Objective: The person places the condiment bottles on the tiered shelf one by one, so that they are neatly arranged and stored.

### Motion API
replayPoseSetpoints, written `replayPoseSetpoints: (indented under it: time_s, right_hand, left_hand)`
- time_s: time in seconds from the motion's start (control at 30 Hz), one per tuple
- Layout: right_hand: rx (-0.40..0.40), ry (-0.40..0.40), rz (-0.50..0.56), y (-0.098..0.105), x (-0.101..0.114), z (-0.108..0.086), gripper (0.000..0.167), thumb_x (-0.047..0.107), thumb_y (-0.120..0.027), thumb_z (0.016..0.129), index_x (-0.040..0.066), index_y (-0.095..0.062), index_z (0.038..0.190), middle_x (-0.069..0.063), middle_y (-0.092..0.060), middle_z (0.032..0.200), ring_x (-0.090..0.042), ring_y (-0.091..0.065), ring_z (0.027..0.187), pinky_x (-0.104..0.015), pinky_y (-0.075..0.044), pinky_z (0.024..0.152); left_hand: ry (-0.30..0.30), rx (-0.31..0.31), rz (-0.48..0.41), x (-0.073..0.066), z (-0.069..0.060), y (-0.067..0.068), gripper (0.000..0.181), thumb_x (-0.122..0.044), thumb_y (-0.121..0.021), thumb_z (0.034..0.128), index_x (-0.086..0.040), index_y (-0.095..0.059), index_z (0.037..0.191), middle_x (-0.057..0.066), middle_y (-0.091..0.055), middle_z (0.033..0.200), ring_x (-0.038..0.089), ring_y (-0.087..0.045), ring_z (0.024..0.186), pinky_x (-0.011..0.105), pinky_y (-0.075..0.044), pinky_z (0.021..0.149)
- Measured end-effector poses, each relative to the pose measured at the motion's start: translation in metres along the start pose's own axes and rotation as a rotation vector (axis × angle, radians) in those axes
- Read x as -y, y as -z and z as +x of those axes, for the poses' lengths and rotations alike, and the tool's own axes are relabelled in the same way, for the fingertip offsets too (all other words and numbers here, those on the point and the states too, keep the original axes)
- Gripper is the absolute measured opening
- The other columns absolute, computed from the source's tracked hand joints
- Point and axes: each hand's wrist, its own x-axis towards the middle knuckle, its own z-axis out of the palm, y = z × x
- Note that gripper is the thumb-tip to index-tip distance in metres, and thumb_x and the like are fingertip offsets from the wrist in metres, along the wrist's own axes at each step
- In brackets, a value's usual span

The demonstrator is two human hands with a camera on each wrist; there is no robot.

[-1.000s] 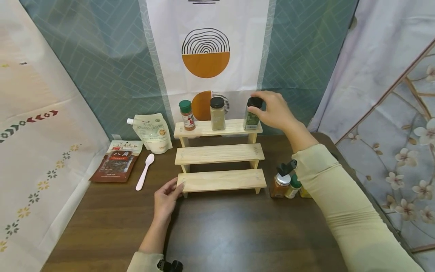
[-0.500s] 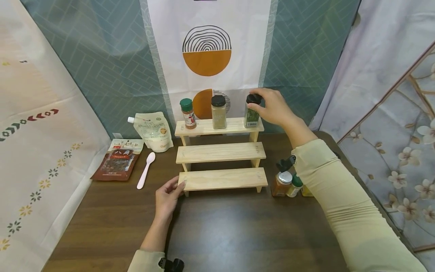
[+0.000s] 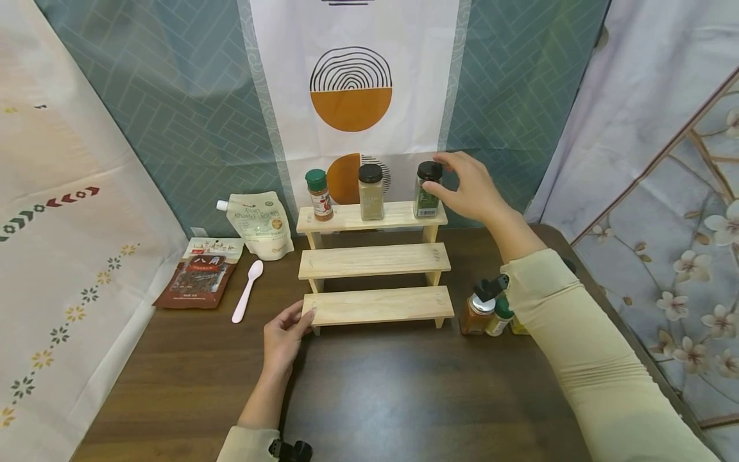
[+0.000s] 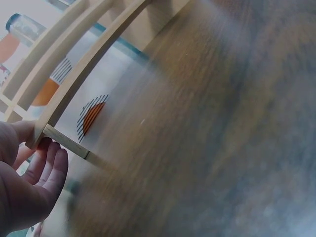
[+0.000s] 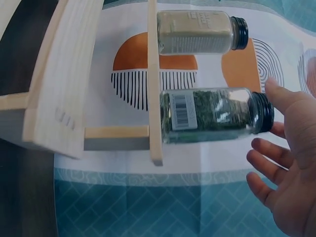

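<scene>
A three-tier wooden spice rack [image 3: 375,258] stands on the table. At the left end of its lowest tier, my left hand [image 3: 284,337] pinches the board, thumb on top and fingers beneath; the left wrist view shows the same hand [image 4: 32,173]. On the top tier's right end stands a glass jar of green dried herbs [image 3: 426,199] with a black cap. My right hand [image 3: 470,189] is beside that cap, thumb and fingers spread; in the right wrist view the hand [image 5: 296,158] is loosely around the black cap [image 5: 264,112], contact unclear.
A black-capped jar of pale powder [image 3: 371,197] and a green-capped shaker [image 3: 319,200] share the top tier. Several seasoning containers, including a silver-lidded jar [image 3: 478,316], stand right of the rack. To the left are a spouted pouch [image 3: 261,226], a brown packet [image 3: 199,274] and a spoon [image 3: 247,292].
My right hand has loosened from the herb jar's cap and shifted slightly right, leaving the jar standing on the top tier. The left hand stays on the rack.
</scene>
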Motion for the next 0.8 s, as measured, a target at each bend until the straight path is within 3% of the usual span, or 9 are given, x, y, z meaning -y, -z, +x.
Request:
replayPoseSetpoints:
  time_s: [0.4,0.8]
  right_hand:
    - [-0.036,-0.077,0.016,0.014,-0.029,-0.049,0.059,0.033,-0.066,0.1,0.001,-0.049,0.146,-0.024,-0.058,0.132,-0.042,-0.051,0.123,-0.062,-0.039,0.103]
    - [0.049,-0.178,-0.014,0.025,-0.049,-0.092,0.058,0.036,-0.065,0.1,-0.001,-0.051,0.143,-0.027,-0.058,0.134,-0.045,-0.053,0.121,-0.065,-0.041,0.099]
  left_hand:
    - [-0.019,-0.007,0.006,0.002,0.001,0.0,0.038,-0.011,-0.077,0.0912,0.003,-0.068,0.126,0.015,-0.072,0.098,0.009,-0.067,0.076,0.021,-0.058,0.068]
    - [-0.019,-0.009,0.022,0.002,0.001,-0.001,0.038,-0.011,-0.078,0.0911,0.003,-0.069,0.125,0.011,-0.071,0.094,0.009,-0.067,0.076,0.023,-0.059,0.07]
